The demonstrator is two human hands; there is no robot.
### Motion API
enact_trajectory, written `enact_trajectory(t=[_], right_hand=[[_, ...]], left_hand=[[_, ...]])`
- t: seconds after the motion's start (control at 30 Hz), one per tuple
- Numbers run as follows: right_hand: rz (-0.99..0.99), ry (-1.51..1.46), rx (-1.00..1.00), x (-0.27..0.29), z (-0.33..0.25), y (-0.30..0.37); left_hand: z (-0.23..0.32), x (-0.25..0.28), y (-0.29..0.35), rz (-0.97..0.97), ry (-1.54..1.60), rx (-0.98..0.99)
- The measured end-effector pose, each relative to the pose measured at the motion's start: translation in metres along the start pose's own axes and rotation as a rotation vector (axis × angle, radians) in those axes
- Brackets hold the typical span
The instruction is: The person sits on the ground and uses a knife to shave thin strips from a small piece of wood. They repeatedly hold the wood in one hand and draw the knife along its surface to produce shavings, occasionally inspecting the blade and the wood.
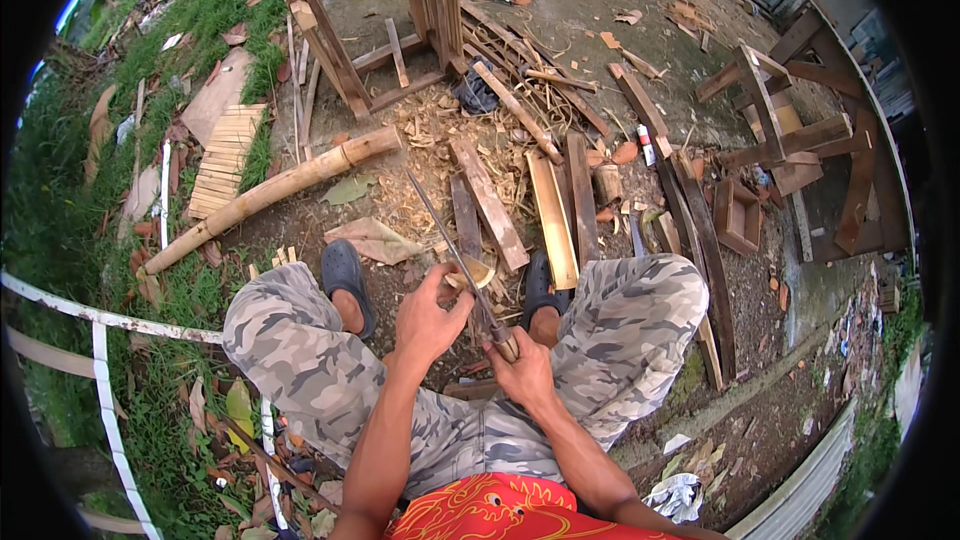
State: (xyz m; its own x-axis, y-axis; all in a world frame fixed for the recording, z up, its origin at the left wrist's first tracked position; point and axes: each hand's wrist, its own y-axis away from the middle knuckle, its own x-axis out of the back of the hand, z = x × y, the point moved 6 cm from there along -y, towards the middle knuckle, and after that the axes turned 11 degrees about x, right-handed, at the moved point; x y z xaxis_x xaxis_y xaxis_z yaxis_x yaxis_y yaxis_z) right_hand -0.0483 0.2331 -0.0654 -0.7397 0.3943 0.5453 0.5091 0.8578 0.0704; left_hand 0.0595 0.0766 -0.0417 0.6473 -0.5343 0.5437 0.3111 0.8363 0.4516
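Note:
My right hand [526, 372] is wrapped round the wooden handle of a long, narrow-bladed knife [447, 231]. The blade slants up and to the left, away from me. Between the thumb and fingers of my left hand [430, 322] is a short, pale, curved piece of bamboo [478, 273]. The knife blade crosses this piece, though I cannot tell whether the edge touches it. Both hands are between my knees, above the ground. Below them, boards lie among shavings, including a brown plank [488, 202] and a split bamboo half [552, 220].
A thick bamboo pole [270, 196] lies at the left, beside a row of cut bamboo strips [228, 160]. A wooden frame [335, 50] stands ahead. To the right are a small wooden box [737, 216], a red-and-white tube [646, 145] and overturned wooden furniture [790, 140].

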Motion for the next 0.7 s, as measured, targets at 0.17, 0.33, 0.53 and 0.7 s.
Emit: enact_trajectory(t=[0.17, 0.33, 0.53, 0.7], right_hand=[[0.004, 0.005, -0.007, -0.0004, 0.0014, 0.0001], [0.01, -0.002, 0.003, 0.0, 0.0001, 0.0001], [0.013, -0.013, 0.01, -0.0009, -0.0005, 0.0005], [0.013, -0.02, 0.013, -0.0017, 0.0, 0.0004]], left_hand=[[-0.0001, -0.0008, -0.0004, -0.013, 0.017, 0.007], [0.0007, -0.0001, -0.0003, -0.036, 0.028, 0.022], [-0.0007, 0.0, 0.0002, -0.043, 0.039, 0.029], [-0.0009, 0.0002, 0.0004, -0.047, 0.046, 0.034]])
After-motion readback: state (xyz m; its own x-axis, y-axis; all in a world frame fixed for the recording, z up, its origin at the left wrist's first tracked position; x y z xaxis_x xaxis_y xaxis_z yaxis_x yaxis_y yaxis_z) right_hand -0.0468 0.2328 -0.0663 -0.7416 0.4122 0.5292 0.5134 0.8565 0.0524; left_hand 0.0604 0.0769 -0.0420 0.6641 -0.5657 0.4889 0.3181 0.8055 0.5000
